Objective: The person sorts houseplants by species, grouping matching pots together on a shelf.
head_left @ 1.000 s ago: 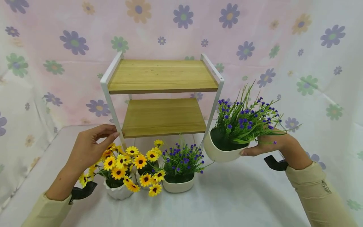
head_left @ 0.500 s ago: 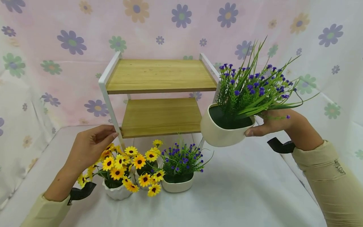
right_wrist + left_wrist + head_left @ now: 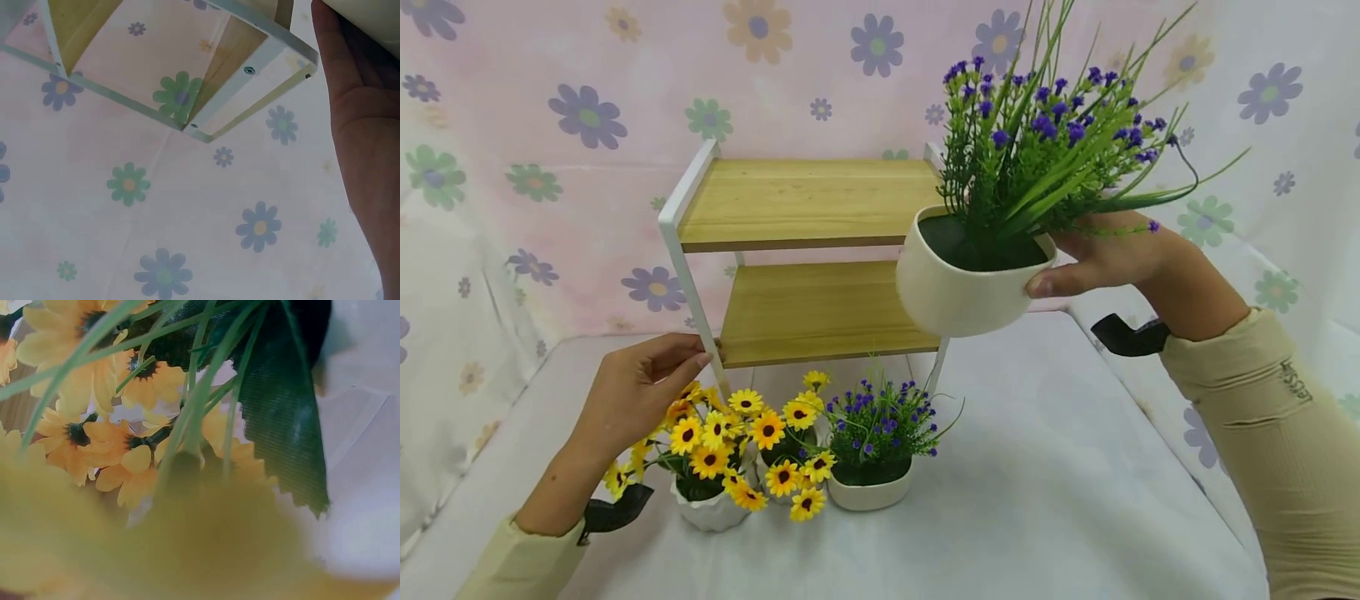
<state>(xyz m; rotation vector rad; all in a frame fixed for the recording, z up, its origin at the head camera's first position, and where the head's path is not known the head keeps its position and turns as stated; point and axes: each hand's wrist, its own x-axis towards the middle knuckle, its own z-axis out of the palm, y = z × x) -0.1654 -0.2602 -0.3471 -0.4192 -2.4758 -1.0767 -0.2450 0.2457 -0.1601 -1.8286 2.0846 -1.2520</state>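
Note:
My right hand (image 3: pixel 1105 258) grips the side of a cream pot of purple flowers (image 3: pixel 973 287), held tilted in the air in front of the shelf's right side. In the right wrist view, part of the hand (image 3: pixel 359 131) shows against the pot's underside (image 3: pixel 369 19). My left hand (image 3: pixel 636 396) pinches the front left leg of a two-tier shelf (image 3: pixel 808 204) with wooden boards and a white frame. Yellow flowers (image 3: pixel 707 446) in a white pot stand just below that hand. Blurred yellow petals and a green leaf (image 3: pixel 281 412) fill much of the left wrist view, hiding the left hand there.
Another yellow-flowered plant (image 3: pixel 786 450) and a second cream pot of purple flowers (image 3: pixel 870 493) stand in a row before the shelf on the white tabletop (image 3: pixel 1037 500). A flower-print cloth (image 3: pixel 595 242) hangs behind and at the sides.
My right hand has raised the purple-flowered pot from beside the lower board to about the upper board's height, ending slightly further left. The left hand stays on the shelf leg.

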